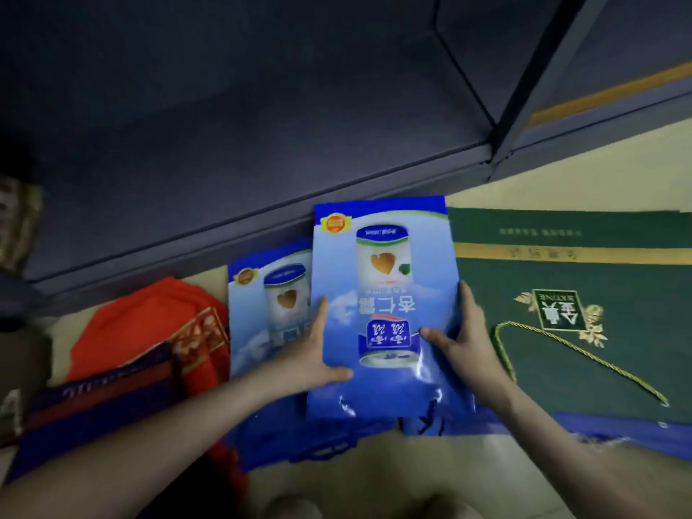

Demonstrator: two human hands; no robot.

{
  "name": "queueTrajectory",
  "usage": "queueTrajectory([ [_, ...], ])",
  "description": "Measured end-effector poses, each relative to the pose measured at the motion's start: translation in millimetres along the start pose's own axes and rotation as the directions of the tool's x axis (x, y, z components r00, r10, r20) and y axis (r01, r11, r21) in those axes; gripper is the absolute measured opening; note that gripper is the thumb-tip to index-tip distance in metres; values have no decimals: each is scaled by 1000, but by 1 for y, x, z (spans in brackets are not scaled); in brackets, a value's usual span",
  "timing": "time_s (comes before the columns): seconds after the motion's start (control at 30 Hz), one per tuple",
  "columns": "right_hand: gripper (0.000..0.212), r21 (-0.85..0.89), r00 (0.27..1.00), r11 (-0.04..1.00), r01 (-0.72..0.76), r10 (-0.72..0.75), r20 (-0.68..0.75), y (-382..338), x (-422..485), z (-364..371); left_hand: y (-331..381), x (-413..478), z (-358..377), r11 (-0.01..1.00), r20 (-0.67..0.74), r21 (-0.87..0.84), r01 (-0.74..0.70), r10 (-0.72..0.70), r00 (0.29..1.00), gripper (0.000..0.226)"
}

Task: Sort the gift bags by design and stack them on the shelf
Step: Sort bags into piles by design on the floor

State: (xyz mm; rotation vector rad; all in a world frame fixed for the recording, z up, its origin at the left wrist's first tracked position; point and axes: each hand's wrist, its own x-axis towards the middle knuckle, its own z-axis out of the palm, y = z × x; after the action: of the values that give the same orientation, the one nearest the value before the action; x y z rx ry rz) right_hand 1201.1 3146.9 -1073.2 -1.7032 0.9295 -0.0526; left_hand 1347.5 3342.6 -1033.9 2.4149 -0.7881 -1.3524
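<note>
While the dark grey metal shelf (262,162) stands bare above the beige floor (412,473), a large flat dark green paper gift bag with gold cord handle (599,294) lies on the floor right of a glossy blue gift bag printed with a can (382,294). A matching blue bag (269,305) and a red bag (149,331) lie further left. The left hand (318,354) and right hand (464,342) each hold a grip on the can-printed bag's side edges, just in front of the shelf.

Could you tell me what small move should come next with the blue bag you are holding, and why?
Probably lay the blue bag, gripped at its sides by both hands, onto the matching bag beside it; the designs look identical.
</note>
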Motion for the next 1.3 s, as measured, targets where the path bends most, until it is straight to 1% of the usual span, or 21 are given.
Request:
queueTrajectory([
  [0.07,94,-97,997,995,36,-30,65,-6,2,36,-35,-8,2,984,25,90,155,-158,987,121],
  [0.1,94,-126,993,990,58,-45,107,-8,5,53,-50,-11,0,972,47,98,215,-220,974,121],
  [0.13,94,-156,987,985,72,-47,154,-12,9,69,-65,-13,-3,966,66,70,250,-255,965,122],
  [0.2,93,-241,974,968,70,-14,226,-23,18,95,-90,-20,-14,954,90,0,300,-299,950,124],
  [0.23,94,-275,966,960,59,15,260,-27,22,106,-101,-23,-20,949,88,5,315,-314,945,124],
  [0.3,95,-369,946,928,55,71,317,-32,26,123,-121,-26,-26,942,54,84,325,-330,942,121],
  [0.37,95,-528,940,844,92,102,326,-34,25,135,-133,-29,-26,938,-15,126,322,-323,946,117],
  [0.4,94,-578,942,811,95,115,316,-34,25,140,-138,-29,-24,942,-38,99,320,-318,947,113],
  [0.43,94,-590,943,803,86,126,309,-33,25,143,-142,-29,-22,946,-45,48,321,-319,947,108],
  [0.5,97,-556,945,831,27,160,285,-26,26,145,-148,-25,-12,945,-51,-44,325,-327,944,100],
  [0.53,99,-518,945,855,-30,193,265,-22,27,144,-149,-23,-5,944,-59,-44,328,-330,942,101],
  [0.6,99,-388,929,904,-179,285,237,-15,27,138,-146,-18,7,937,-68,16,350,-348,935,107],
  [0.67,91,-273,906,923,-273,342,250,-12,23,131,-139,-17,15,929,-63,39,369,-366,928,111],
  [0.77,79,-212,890,927,-308,360,280,-7,21,124,-128,-14,16,931,-77,-31,364,-365,928,115],
  [0.9,74,-153,885,928,-339,370,282,-3,21,121,-123,-5,20,934,-101,-67,350,-355,929,124],
  [1.0,72,-90,896,939,-332,343,281,-7,19,122,-124,-5,21,943,-145,-100,318,-330,933,121],
  [1.1,64,-17,903,944,-331,321,284,-8,14,121,-125,-5,23,947,-159,-123,296,-313,936,119],
  [1.2,67,93,889,926,-367,319,329,-2,11,123,-126,-7,25,944,-162,-160,287,-312,936,118],
  [1.3,68,166,868,896,-411,329,373,-2,9,124,-128,-8,22,941,-150,-191,279,-309,939,119],
])
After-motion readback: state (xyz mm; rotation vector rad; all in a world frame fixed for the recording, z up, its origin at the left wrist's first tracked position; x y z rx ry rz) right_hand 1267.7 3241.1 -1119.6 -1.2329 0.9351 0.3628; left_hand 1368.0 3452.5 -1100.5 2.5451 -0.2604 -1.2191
